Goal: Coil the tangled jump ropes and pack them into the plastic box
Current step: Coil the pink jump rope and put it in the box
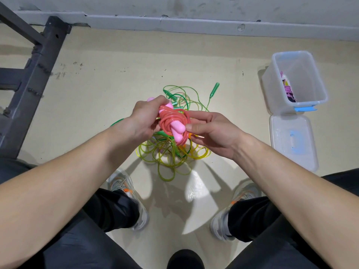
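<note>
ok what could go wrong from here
The coiled pink plastic jump rope looks untied, held only by the left hand and right hand; its loops may spring open on the way to the clear plastic box off to the right. Dropped, it could re-tangle in the green and yellow rope pile below.

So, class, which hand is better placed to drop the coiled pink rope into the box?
Probably the right hand: it pinches the pink coil, and the open plastic box stands on the floor on that side. The left hand is farther from it.
</note>
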Demonstrator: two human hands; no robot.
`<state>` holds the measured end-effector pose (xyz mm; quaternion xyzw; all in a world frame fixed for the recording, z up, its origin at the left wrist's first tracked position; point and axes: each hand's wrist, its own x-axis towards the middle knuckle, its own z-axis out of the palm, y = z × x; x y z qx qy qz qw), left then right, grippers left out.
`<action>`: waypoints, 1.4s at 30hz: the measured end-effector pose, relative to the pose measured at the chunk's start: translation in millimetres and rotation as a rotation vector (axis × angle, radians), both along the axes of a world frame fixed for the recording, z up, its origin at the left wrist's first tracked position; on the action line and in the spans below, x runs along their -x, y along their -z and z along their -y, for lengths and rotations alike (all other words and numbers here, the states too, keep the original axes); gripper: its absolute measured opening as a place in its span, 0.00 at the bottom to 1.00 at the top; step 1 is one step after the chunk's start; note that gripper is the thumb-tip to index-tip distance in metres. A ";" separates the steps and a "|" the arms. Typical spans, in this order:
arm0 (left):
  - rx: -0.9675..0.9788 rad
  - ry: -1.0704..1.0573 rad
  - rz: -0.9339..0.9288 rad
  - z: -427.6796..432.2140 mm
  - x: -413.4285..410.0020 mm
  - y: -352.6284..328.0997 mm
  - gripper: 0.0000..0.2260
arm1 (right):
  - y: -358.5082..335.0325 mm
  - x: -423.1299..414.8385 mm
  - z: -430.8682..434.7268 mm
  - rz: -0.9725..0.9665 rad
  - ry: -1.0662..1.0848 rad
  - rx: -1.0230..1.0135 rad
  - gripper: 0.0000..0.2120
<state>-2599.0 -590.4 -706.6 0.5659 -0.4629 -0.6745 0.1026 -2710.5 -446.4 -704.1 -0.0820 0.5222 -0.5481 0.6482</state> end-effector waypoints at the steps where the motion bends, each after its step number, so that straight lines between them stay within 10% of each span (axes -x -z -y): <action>1: 0.003 -0.018 -0.005 -0.7 -0.1 0.3 0.04 | -0.6 0.7 0.4 -0.023 0.002 -0.025 0.19; 16: 0.139 -0.252 -0.069 -10.9 6.5 1.8 0.06 | -1.2 -22.6 1.5 0.096 0.483 -0.137 0.19; 38: 0.228 -0.389 -0.109 -6.6 11.8 4.3 0.09 | -17.8 -26.7 -3.7 -0.273 0.301 -0.153 0.00; 42: 0.240 -0.430 -0.088 -1.3 11.7 5.7 0.09 | -31.8 -34.4 -10.2 -0.319 0.191 -0.006 0.11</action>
